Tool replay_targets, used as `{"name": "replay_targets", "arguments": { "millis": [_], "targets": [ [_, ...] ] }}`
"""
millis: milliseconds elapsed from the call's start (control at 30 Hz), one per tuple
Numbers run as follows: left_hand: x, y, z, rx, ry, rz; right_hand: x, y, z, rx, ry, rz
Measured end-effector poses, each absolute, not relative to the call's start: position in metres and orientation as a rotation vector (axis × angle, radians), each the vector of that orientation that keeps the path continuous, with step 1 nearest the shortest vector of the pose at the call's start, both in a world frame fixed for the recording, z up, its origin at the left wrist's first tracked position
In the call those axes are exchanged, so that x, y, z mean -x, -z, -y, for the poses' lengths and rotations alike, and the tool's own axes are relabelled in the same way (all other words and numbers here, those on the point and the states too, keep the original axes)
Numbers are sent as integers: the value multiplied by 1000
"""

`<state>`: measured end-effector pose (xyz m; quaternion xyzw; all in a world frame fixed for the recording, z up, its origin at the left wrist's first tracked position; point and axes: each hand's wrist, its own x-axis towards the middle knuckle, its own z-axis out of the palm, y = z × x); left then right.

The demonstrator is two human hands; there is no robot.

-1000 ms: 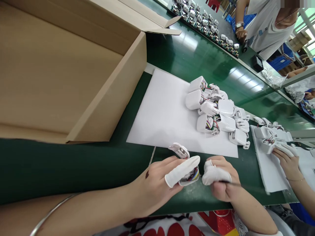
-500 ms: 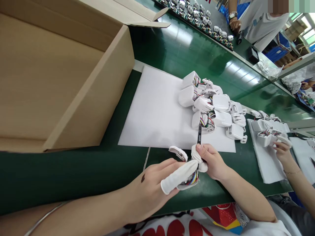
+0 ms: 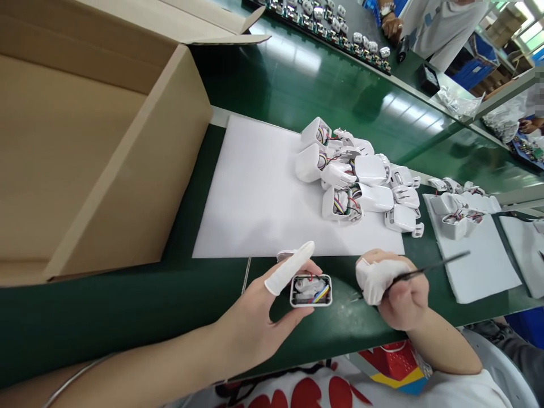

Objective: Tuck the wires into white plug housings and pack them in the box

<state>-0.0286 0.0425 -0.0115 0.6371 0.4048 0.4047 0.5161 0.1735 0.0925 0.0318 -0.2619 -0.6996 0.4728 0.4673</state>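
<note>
My left hand (image 3: 263,306) grips a small white plastic housing (image 3: 310,290), its open side up with coloured wires showing inside. A white finger cot covers the forefinger. My right hand (image 3: 393,292), also with finger cots, is closed around thin black tweezers (image 3: 429,270) whose tip points right, away from the housing. Both hands hover over the green belt (image 3: 127,306) near its front edge. Behind them a white foam sheet (image 3: 259,198) carries a heap of similar white housings (image 3: 352,181) with wires.
A large open cardboard box (image 3: 93,147) fills the left. A second white sheet (image 3: 480,260) with more housings lies at the right. Rows of small parts (image 3: 331,25) line the far side, where another person (image 3: 437,28) stands. A thin rod (image 3: 245,275) lies on the belt.
The housing has turned so its open side faces up. My right hand has pulled away to the right with the tweezers, which now point right. The neighbour's hand has left the right sheet.
</note>
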Motion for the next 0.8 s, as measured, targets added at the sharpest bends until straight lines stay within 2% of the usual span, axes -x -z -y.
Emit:
{"name": "replay_targets", "arguments": {
  "millis": [167,800],
  "targets": [
    [29,9,-46,-1516,-953,-974,-164,-24,-95,440,-887,1884],
    [31,8,-46,-1489,-911,-874,-163,-20,-97,538,-958,1877]
  ]
}}
